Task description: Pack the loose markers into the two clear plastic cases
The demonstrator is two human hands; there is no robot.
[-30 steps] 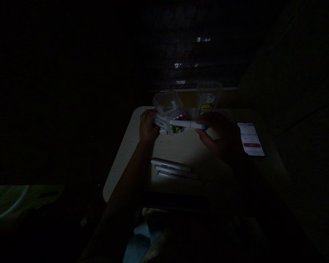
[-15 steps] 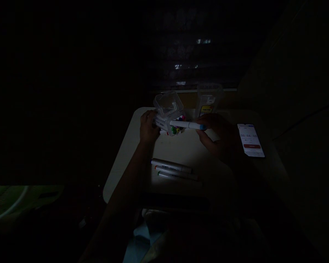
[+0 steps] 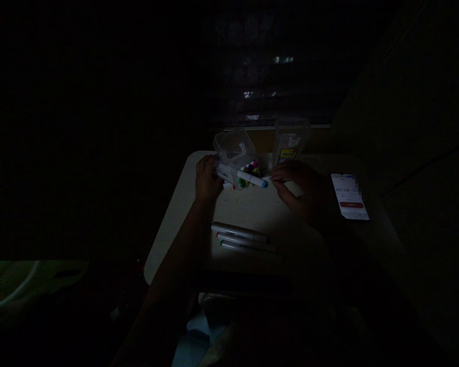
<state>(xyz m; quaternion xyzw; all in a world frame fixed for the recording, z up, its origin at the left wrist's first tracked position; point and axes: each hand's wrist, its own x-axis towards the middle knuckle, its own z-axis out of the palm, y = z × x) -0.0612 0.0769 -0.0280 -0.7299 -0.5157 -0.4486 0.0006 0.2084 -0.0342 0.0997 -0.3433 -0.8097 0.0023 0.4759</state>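
Observation:
My left hand (image 3: 207,178) is wrapped round a clear plastic marker case (image 3: 234,178) lying on its side, its lid (image 3: 234,143) open behind it. Several markers with coloured caps fill the case. One white marker with a blue cap (image 3: 255,179) sticks out of the case's mouth toward the right. My right hand (image 3: 296,187) is just right of that cap, thumb and fingers apart, with a small gap to the marker. Three markers (image 3: 247,240) lie side by side on the table in front of the case. The scene is very dark.
A second clear container with a yellow label (image 3: 288,154) stands upright at the table's back, behind my right hand. A phone (image 3: 349,198) with a lit timer screen lies on the right. The pale table (image 3: 168,239) has a rounded left edge.
The blue-capped marker has slid further left into the case, and its capped end has dipped. My right hand has let go of it. My left hand has stayed put.

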